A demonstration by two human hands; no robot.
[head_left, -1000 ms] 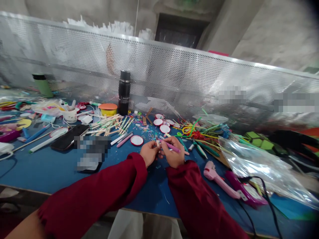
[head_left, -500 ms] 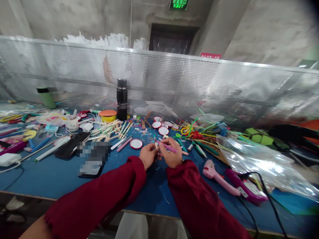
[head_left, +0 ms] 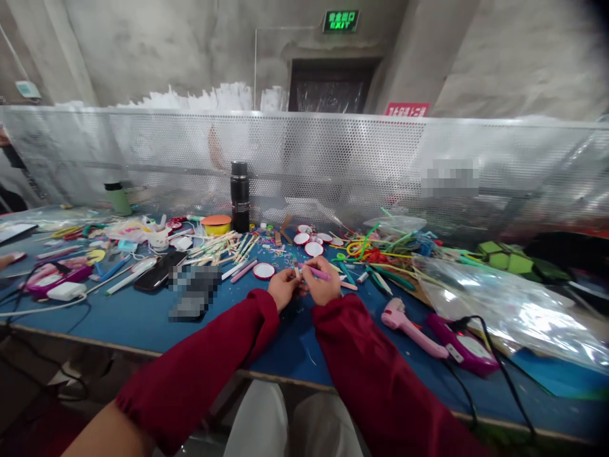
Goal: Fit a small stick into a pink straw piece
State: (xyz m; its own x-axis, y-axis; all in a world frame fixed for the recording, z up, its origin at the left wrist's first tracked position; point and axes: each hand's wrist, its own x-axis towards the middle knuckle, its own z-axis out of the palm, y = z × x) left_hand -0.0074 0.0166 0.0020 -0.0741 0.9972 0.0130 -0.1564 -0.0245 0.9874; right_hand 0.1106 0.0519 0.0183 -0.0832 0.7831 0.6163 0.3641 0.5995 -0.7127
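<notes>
My left hand (head_left: 284,289) is closed in a pinch on a small pale piece (head_left: 297,272), too small to name. Close against it, my right hand (head_left: 325,285) grips a slim purple pen (head_left: 320,273), its tip pointing toward the left fingertips. Both hands meet above the blue table (head_left: 285,343). Just left of them lies a round white lid with a red rim (head_left: 263,271). More such lids (head_left: 314,248) sit behind the hands, beside scattered tiny coloured bits. A pink pen (head_left: 244,271) rests left of the near lid.
A pink glue gun (head_left: 413,330) and a purple device with a cable (head_left: 464,346) lie at right, near clear plastic sheeting (head_left: 514,311). Phones (head_left: 159,271) and a pile of sticks (head_left: 214,249) are at left. A black flask (head_left: 240,200) stands behind. Another person's hand (head_left: 6,259) shows far left.
The view has shifted left and up, bringing another person's hand in at the far left. My hands stay together, still holding the purple pen and the small pale piece.
</notes>
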